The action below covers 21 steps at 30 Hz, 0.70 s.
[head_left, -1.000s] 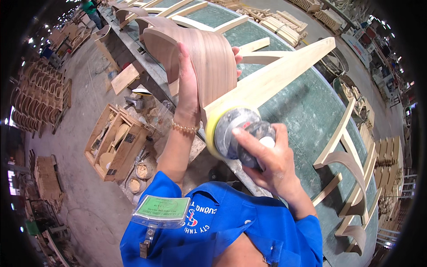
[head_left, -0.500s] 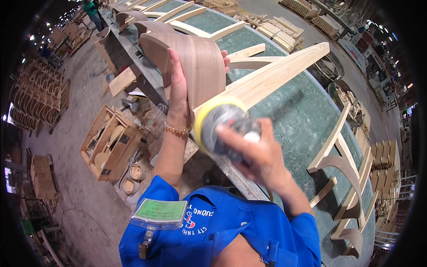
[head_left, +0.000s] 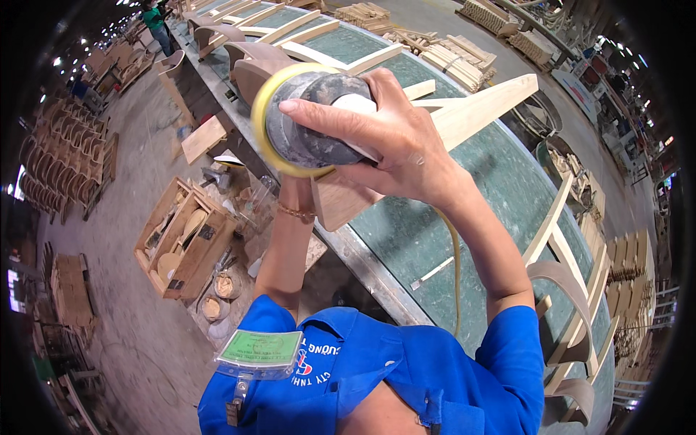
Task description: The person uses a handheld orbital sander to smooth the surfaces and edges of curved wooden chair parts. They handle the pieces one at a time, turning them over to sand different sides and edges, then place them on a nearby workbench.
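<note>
My right hand (head_left: 406, 145) grips a round orbital sander (head_left: 290, 138) with a yellow-edged pad, held up over a curved wooden chair part. Below the sander shows the chair part's brown lower corner (head_left: 344, 204); a pale leg (head_left: 493, 109) reaches out to the far right. My left hand (head_left: 296, 192), at the chair part's left side, supports it; its fingers are hidden behind the sander. The sander covers most of the curved panel, so I cannot tell exactly where the pad touches. A yellowish hose (head_left: 457, 268) hangs beneath my right forearm.
The green-topped table (head_left: 391, 246) carries several similar chair parts (head_left: 565, 290) along its right and far ends. A flat brush-like tool (head_left: 433, 273) lies on it. A wooden toolbox (head_left: 190, 250) and cups (head_left: 226, 285) stand left. A person in green (head_left: 154, 22) stands far left.
My right hand has brought the sander up and left, from the panel's lower right edge to across its middle. The chair part has tilted, showing its lower corner nearer me.
</note>
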Available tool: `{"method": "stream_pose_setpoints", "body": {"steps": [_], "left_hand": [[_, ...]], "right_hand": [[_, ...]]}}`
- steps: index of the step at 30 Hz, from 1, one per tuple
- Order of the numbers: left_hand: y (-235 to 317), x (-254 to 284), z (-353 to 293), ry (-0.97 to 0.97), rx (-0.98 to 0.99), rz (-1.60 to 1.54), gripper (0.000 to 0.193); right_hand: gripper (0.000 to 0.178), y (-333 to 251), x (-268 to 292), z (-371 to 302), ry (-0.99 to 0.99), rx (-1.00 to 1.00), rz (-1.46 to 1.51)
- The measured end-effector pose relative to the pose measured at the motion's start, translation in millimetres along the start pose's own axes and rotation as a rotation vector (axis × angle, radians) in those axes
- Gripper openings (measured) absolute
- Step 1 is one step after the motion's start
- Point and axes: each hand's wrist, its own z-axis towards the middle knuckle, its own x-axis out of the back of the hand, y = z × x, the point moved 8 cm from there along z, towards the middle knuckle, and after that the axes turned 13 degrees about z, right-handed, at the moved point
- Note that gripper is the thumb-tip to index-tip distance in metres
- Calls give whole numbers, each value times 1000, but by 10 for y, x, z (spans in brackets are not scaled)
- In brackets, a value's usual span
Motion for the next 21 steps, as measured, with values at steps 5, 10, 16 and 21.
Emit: {"method": "stream_pose_setpoints", "body": {"steps": [5,10,16,21], "left_hand": [[-6,33,-38,30,-2,76,91],[-266,45,0,30,134,-359,95],[-274,54,-28,2,76,-330,96],[-278,-60,-73,13,104,-316,97]], "right_hand": [[80,84,167,-78,18,-3,-99],[93,345,728,-630,286,-194,-506],[85,235,1123,-2289,877,-596,-104],[88,109,656,-3926,614,-1120,-466]]}}
